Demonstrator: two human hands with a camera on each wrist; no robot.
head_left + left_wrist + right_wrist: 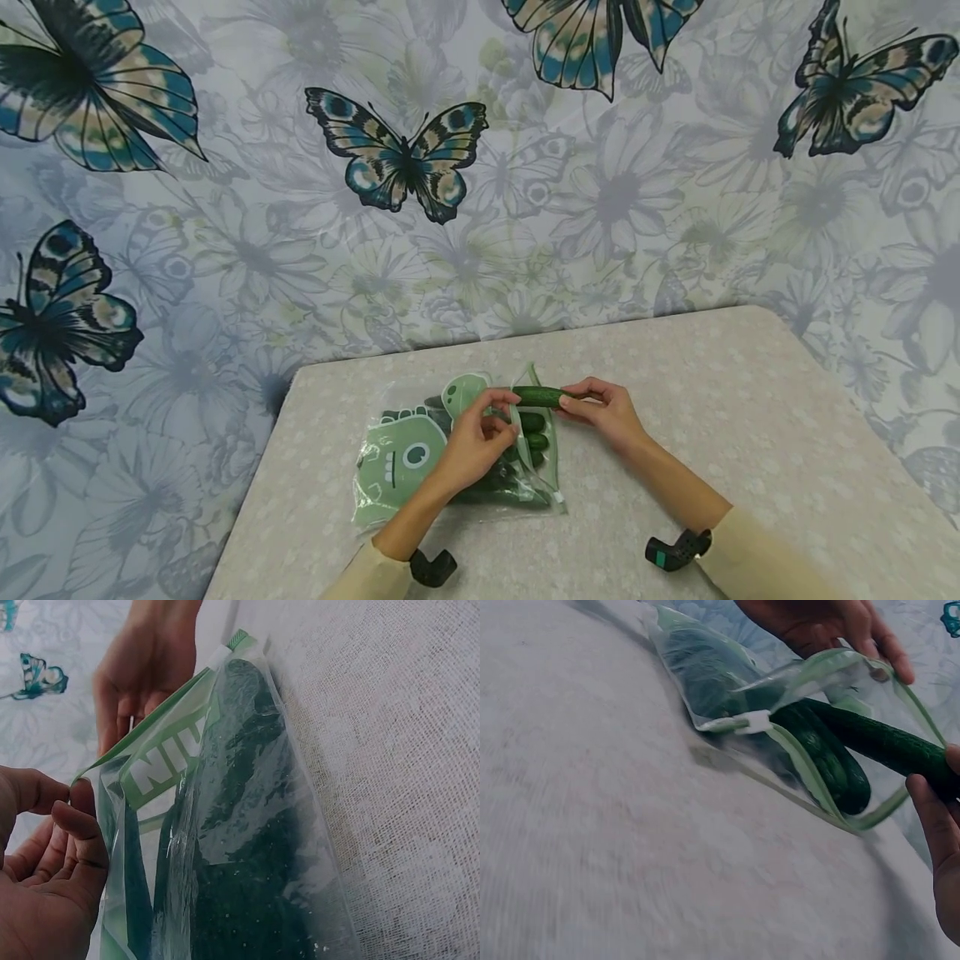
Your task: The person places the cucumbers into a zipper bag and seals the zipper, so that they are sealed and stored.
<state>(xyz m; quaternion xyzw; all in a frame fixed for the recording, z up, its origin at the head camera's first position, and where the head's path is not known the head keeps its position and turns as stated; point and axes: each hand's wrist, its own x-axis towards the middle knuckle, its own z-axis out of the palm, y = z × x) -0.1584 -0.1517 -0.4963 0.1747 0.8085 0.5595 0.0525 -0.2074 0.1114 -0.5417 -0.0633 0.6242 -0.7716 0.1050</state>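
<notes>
A clear zip bag (408,462) with green cartoon print lies on the table, its open mouth toward the right. My left hand (477,442) pinches the upper edge of that mouth between thumb and finger, lifting it in the left wrist view. With thumb and fingers my right hand (611,414) grips one end of a dark green cucumber (536,396). The cucumber's other end reaches inside the bag mouth in the right wrist view. Several more cucumbers (829,761) lie in the bag, their ends showing at the opening. A white zip slider (756,721) sits at one corner of the mouth.
The table (675,375) wears a pale patterned cloth. Behind it hangs a light floral backdrop (600,200) with large butterflies, and the table's back edge meets it. A dark wrist device (675,552) is worn on each forearm near the sleeve.
</notes>
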